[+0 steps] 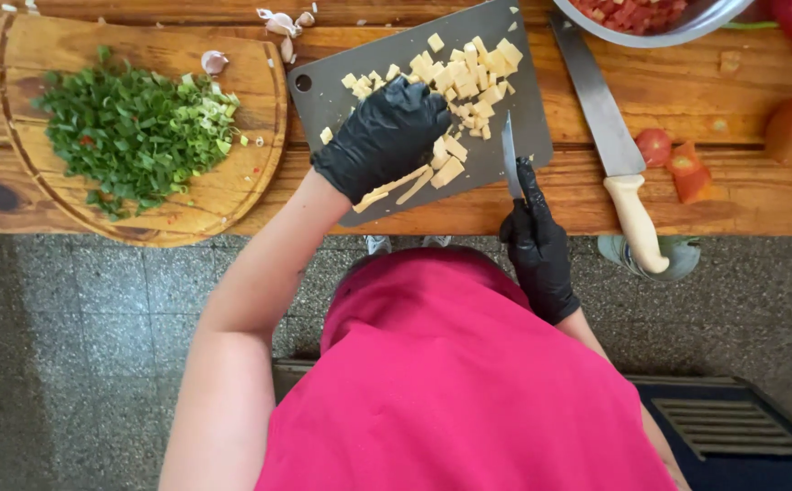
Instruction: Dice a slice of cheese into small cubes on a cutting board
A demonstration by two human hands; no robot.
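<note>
**Gloved hands dicing pale cheese at a crowded wooden desk**

You are pressing your left hand, in a black glove, down on a few pale yellow cheese strips at the near edge of the dark grey plastic cutting board. Its fingers are curling narrow over them. Your right hand, also gloved in black, is wrapping its fingers tight around the handle of a small steel paring knife, the blade standing just right of the strips and pointing away from you. A heap of pale yellow cheese cubes is lying on the far half of the board.

To your left, chopped green onions are covering a round wooden board, with garlic cloves beyond it. To your right, a large white-handled chef's knife is lying on the wooden desk, its handle jutting past the edge, beside red tomato pieces and a steel bowl of diced tomato.

The risks appear plain: the grey board is overhanging the desk edge and could tip under pressure, the big knife could be knocked to the floor, and the left fingertips are sitting close to the blade's path.
</note>
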